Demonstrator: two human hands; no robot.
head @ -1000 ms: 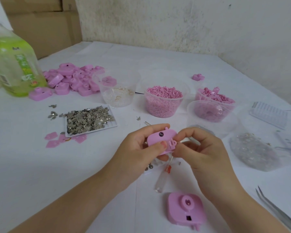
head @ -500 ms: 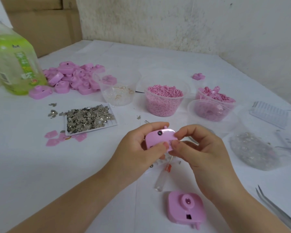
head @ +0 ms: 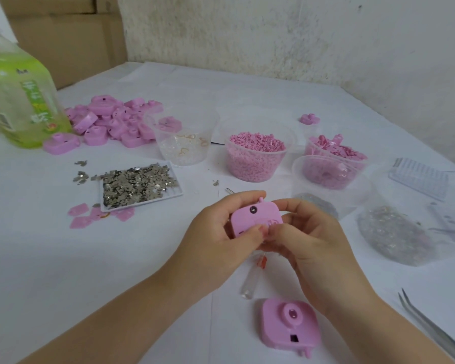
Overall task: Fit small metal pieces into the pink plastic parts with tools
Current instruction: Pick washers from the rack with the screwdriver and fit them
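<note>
Above the table (head: 63, 258), the left hand (head: 216, 232) grips one pink part (head: 255, 216) while fingers of the right hand (head: 307, 240) pinch its lower edge; the heaped tray (head: 177, 191) of metal pieces (head: 137, 185) suggests much remains.

No legible txt anywhere in my view. Only candidate is the label on the green bottle (head: 24, 101) at my far left: white chars on green, plus a small dark mark higher up, all too blurred to read.
</note>
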